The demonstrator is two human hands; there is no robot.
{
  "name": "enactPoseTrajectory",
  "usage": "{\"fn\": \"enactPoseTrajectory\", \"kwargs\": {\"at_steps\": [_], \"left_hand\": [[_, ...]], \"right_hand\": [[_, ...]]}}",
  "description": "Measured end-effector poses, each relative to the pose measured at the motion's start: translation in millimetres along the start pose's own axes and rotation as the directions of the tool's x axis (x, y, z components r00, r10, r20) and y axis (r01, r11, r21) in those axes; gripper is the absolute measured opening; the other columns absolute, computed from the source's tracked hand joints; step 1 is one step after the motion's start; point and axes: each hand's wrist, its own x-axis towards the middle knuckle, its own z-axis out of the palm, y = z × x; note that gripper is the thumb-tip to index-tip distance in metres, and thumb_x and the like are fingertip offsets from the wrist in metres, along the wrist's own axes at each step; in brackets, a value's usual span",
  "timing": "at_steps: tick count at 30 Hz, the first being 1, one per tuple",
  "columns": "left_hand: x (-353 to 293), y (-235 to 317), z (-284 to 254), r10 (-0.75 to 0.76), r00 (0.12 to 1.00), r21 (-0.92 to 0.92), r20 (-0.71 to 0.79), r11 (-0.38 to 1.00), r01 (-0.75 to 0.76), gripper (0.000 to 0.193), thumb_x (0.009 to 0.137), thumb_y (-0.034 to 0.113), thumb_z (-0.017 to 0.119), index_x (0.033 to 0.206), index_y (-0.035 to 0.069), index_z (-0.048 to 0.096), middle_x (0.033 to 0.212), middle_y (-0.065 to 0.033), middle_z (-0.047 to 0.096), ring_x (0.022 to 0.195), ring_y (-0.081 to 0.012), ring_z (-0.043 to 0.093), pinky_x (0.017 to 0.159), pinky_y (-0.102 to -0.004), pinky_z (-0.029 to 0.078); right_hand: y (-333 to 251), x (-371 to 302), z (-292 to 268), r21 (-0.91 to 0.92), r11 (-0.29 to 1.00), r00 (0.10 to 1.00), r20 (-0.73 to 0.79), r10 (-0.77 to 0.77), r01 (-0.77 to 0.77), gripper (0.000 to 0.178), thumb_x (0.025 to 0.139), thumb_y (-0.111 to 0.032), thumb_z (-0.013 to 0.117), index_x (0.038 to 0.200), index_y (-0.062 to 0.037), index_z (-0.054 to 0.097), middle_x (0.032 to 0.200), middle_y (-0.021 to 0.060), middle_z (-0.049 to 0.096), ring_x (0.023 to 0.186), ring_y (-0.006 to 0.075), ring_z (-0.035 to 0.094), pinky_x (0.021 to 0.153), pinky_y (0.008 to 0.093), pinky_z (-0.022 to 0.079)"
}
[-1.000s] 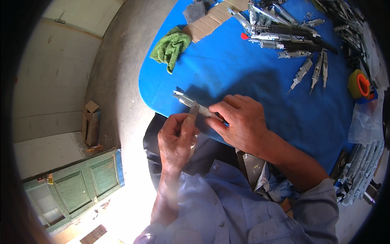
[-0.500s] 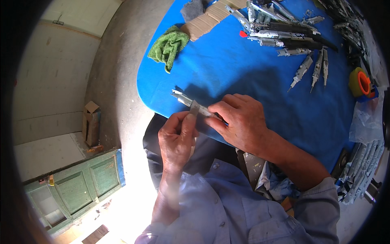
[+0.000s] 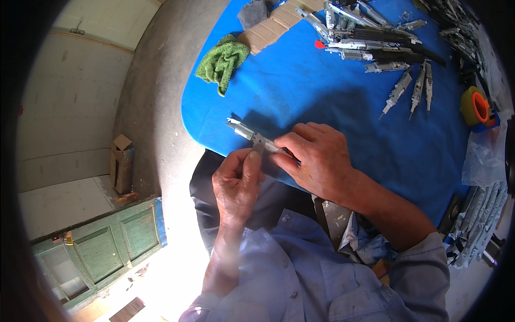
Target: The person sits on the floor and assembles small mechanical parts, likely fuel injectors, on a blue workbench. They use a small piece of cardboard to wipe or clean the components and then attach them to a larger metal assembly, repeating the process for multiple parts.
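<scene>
Above the near left edge of the blue-covered table (image 3: 300, 91), my right hand (image 3: 321, 161) grips a slender silver-grey mechanical part (image 3: 244, 131) between thumb and fingers. The part slants, its forked end pointing up and left, and its lower right end is mostly hidden under my fingers. Closed in a pinch, my left hand (image 3: 236, 182) has a small flat grey metal strip (image 3: 259, 143) between thumb and forefinger. That strip crosses the middle of the mechanical part and appears to touch it. Its lower end is hidden by my left hand.
A pile of similar metal parts (image 3: 370, 43) lies at the far right, with several loose ones (image 3: 397, 92) before it. A green cloth (image 3: 222, 59) and cardboard (image 3: 273, 29) lie at the far left. Tape rolls (image 3: 476, 107) and plastic-wrapped parts (image 3: 477, 225) sit along the right.
My left hand has shifted slightly right with the metal strip, which now stands a little more upright across the part. My right hand has hardly moved.
</scene>
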Motion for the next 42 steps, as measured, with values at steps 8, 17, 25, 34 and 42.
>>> {"fn": "enactPoseTrajectory", "kwargs": {"at_steps": [8, 17, 25, 34, 42], "left_hand": [[1.5, -2.5, 0.3, -0.002, 1.0, -0.009, -0.028, 1.0, 0.002, 0.023, 0.102, 0.021, 0.064, 0.105, -0.001, 0.069, 0.065, -0.0024, 0.062, 0.05, -0.0039, 0.049, 0.046, -0.0199, 0.038], [0.5, -2.8, 1.3, -0.014, 0.999, 0.006, -0.039, 1.0, 0.014, 0.021, 0.102, 0.02, 0.065, 0.104, -0.001, 0.069, 0.065, -0.0015, 0.063, 0.052, -0.003, 0.049, 0.047, -0.0199, 0.038], [-1.6, -7.8, 5.7, 0.048, 0.997, 0.009, -0.06, 0.999, -0.047, 0.022, 0.102, 0.018, 0.065, 0.105, -0.003, 0.068, 0.065, -0.0028, 0.062, 0.049, -0.0041, 0.049, 0.045, -0.0205, 0.039], [-4.6, -8.4, 6.4, 0.04, 0.998, 0.001, -0.042, 0.999, -0.04, 0.02, 0.101, 0.021, 0.067, 0.101, 0.002, 0.07, 0.065, 0.0011, 0.062, 0.053, -0.0003, 0.047, 0.048, -0.0194, 0.035], [-3.3, -3.6, 2.8, 0.011, 0.998, 0.024, -0.056, 1.0, -0.01, 0.021, 0.101, 0.022, 0.066, 0.1, 0.001, 0.07, 0.065, 0.001, 0.062, 0.055, -0.0006, 0.049, 0.051, -0.0196, 0.037]], "right_hand": [[0.7, -0.5, 0.0, -0.002, 1.0, 1.0, -0.004, -0.003, 0.003, 0.024, 0.073, -0.02, 0.084, 0.082, -0.0115, 0.063, 0.075, 0.0021, 0.059, 0.071, 0.0248, 0.062, 0.062, 0.0407, 0.046], [0.6, -0.6, -0.2, 0.0, 1.0, 1.0, -0.003, -0.008, 0.008, 0.025, 0.073, -0.019, 0.084, 0.082, -0.0111, 0.062, 0.075, 0.0021, 0.059, 0.071, 0.0245, 0.062, 0.062, 0.0408, 0.046], [0.8, -1.7, 0.2, 0.002, 1.0, 1.0, -0.01, -0.002, 0.002, 0.025, 0.072, -0.018, 0.084, 0.081, -0.011, 0.062, 0.075, 0.0024, 0.059, 0.071, 0.0248, 0.062, 0.062, 0.0409, 0.046], [0.7, -0.8, 1.0, 0.009, 1.0, 1.0, -0.017, -0.009, 0.009, 0.024, 0.073, -0.018, 0.083, 0.081, -0.0108, 0.061, 0.074, 0.0028, 0.058, 0.071, 0.025, 0.061, 0.062, 0.0409, 0.046], [0.9, -1.4, 0.6, 0.013, 1.0, 1.0, -0.015, -0.005, 0.006, 0.024, 0.074, -0.018, 0.083, 0.081, -0.0107, 0.061, 0.075, 0.003, 0.058, 0.07, 0.0256, 0.061, 0.062, 0.0412, 0.046]]}}
